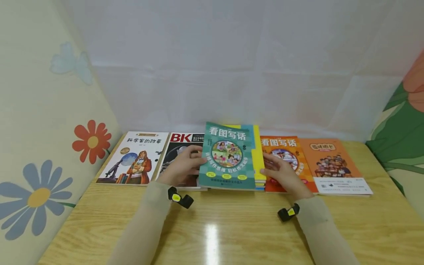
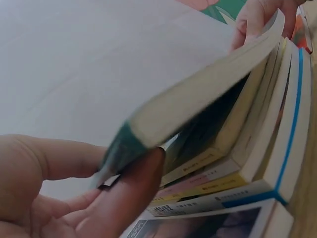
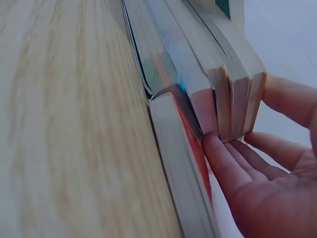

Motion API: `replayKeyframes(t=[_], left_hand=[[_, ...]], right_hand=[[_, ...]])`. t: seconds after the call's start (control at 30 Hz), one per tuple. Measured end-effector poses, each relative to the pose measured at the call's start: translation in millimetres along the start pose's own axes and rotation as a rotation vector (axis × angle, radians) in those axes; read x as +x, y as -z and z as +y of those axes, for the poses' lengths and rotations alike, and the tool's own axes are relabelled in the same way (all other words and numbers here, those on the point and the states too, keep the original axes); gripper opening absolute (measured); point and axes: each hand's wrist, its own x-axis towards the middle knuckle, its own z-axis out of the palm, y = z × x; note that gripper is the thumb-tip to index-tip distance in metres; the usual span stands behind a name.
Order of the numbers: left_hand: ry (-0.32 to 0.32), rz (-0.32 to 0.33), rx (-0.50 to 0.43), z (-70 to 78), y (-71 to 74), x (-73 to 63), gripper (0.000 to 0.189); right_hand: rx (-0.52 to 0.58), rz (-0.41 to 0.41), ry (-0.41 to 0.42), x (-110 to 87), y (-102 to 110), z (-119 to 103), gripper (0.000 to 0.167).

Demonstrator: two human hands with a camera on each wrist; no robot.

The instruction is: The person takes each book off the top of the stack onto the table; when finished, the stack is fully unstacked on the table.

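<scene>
A green book with Chinese lettering lies tilted on top of a stack of several books, its left side raised. My left hand pinches this book at the spine, with thumb and fingers on either side of it in the left wrist view. Below it, a yellow book shows along the right side, and the left wrist view shows more spines underneath. At the stack's right side is my right hand. Its extended fingers touch the books' page edges in the right wrist view.
Left of the stack lie a black BK magazine and a white book with a scientist picture. To the right are an orange book and an orange-and-white book. A white sheet hangs behind the wooden table.
</scene>
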Motion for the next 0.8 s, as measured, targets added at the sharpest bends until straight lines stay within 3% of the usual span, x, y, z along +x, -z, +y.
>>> replayKeyframes(t=[0.3,0.5,0.67,0.8], left_hand=[[-0.128,0.013,-0.077,-5.3,26.5,-41.4,0.058],[-0.186,0.039,-0.037,-9.0,52.7,-76.6,0.057],[-0.23,0.035,-0.097,-26.1,80.7,-113.7,0.042],[-0.203,0.025,-0.149,-46.4,107.1,-145.9,0.04]], right_hand=[[0.02,-0.002,0.0,-1.1,-0.9,3.0,0.071],[0.046,-0.01,0.006,-0.9,-2.3,5.1,0.071],[0.047,-0.029,0.002,-1.4,-7.4,6.1,0.069],[0.047,-0.041,-0.003,-1.6,-8.9,7.0,0.07]])
